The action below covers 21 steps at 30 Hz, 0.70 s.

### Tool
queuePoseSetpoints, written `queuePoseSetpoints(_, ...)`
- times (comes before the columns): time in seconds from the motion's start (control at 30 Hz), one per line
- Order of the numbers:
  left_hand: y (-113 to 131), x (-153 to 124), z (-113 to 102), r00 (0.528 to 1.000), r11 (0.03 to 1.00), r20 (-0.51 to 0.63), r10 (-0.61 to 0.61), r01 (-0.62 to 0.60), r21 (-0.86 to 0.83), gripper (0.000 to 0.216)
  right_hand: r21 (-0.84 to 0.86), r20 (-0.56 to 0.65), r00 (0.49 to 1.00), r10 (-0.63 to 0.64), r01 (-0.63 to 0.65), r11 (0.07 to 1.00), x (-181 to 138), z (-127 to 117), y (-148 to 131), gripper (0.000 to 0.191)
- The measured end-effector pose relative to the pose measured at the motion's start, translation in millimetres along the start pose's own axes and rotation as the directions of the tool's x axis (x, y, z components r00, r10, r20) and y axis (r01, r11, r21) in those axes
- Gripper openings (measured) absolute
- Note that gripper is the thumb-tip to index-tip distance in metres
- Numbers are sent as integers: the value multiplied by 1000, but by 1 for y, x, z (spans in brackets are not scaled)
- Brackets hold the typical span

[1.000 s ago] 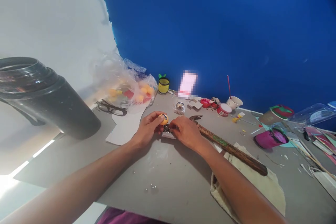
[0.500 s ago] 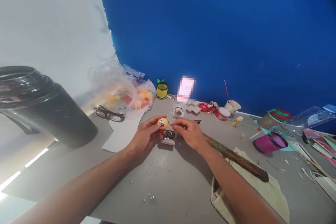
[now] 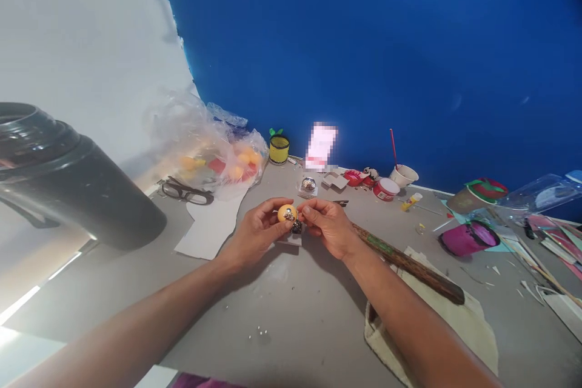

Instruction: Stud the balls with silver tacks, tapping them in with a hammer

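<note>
Between the thumb and fingers of my left hand [image 3: 255, 231] is a small yellow ball [image 3: 284, 213] with shiny silver bits stuck on the side facing me. My right hand [image 3: 328, 225] is pinched close to the ball's right side; whatever lies between its fingertips is too small to make out. Just under the hands sits a small white box [image 3: 291, 241] holding dark, glittering pieces [image 3: 296, 228], partly hidden by the fingers. Farther back, a silver mirrored ball [image 3: 308, 185] rests on a small white holder.
A big grey flask [image 3: 86, 188] stands at left, near eyeglasses [image 3: 186, 191] and a plastic bag [image 3: 231, 157] of yellow balls. On the right are a wooden stick [image 3: 418, 270] on a cloth [image 3: 468, 333], a purple cup [image 3: 468, 237] and a glue stick [image 3: 411, 201]. Tiny silver beads [image 3: 260, 331] lie in front.
My left hand has turned the ball, bringing its silver bits more into view. My right hand's fingertips have come in against the ball's right side. The view has shifted slightly.
</note>
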<state>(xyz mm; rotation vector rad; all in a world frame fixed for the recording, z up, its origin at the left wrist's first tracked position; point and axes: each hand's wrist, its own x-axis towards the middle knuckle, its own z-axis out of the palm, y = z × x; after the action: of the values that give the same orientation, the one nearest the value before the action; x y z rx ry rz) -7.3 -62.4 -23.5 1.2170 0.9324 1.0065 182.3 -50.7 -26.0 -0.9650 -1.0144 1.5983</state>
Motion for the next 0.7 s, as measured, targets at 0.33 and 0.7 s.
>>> queuePoseSetpoints(0.33,-7,2,-4,1000,1000,6,11,-11,7,54,-4,62,998,31,-31,1000,-2,-4,0,32)
queuePoseSetpoints(0.7,-3,0,0,999,999,-3,-47,47,7,57,-145,29,998,57,-53,988,-4,-5,-3,36)
